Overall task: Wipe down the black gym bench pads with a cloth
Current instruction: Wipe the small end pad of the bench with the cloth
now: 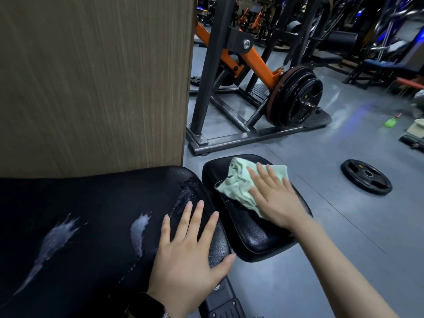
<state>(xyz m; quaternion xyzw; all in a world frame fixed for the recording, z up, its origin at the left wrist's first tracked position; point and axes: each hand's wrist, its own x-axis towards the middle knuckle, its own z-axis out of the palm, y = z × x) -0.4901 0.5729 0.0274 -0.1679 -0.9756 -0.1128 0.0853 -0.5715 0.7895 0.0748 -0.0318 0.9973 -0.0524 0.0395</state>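
Leftmost, a tall brown wood-grain panel (91, 83) rises straight behind the long black vinyl back pad (80, 226), closing off that pad's far edge. Pale streaks and worn, cracked patches mark the pad's surface to the left of and just beyond the left hand (185, 253). That hand lies flat on the pad's right end, fingers straight and spread, holding nothing, thumb reaching over the rounded edge toward the narrow gap between the pads. Across the gap sits the smaller black vinyl seat pad (252, 237), glossy and bare on the near side of the right hand (273, 196). The right hand presses a crumpled pale green cloth (238, 182) onto the seat pad with straight, slightly spread fingers; the cloth bunches left of and beyond the fingertips, with one corner past them at the pad's far edge. Right of the seat pad opens grey floor (332, 237), with a black round weight plate (366, 176) lying well apart.
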